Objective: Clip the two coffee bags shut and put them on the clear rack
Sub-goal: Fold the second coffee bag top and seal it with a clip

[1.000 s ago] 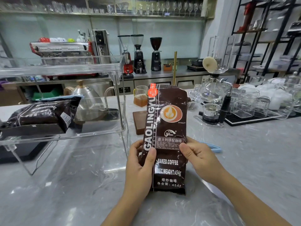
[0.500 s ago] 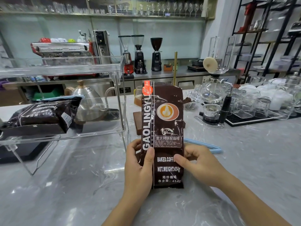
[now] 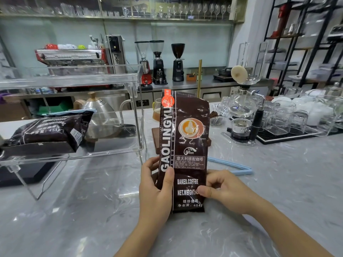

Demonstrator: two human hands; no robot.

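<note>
Hands hold one coffee bag (image 3: 185,145) upright on the desk (image 3: 74,210), near the middle toward its near edge. Our left hand (image 3: 157,190) wraps the bag's left side, thumb pressed on the front. Our right hand (image 3: 224,190) pinches the lower right edge, thumb on the front. Bag top is unclipped. We note a blue clip (image 3: 232,166) lying flat just behind the right hand. Second coffee bag (image 3: 50,132) lies on its side on the clear rack (image 3: 111,78), at the desk's left edge.
</note>
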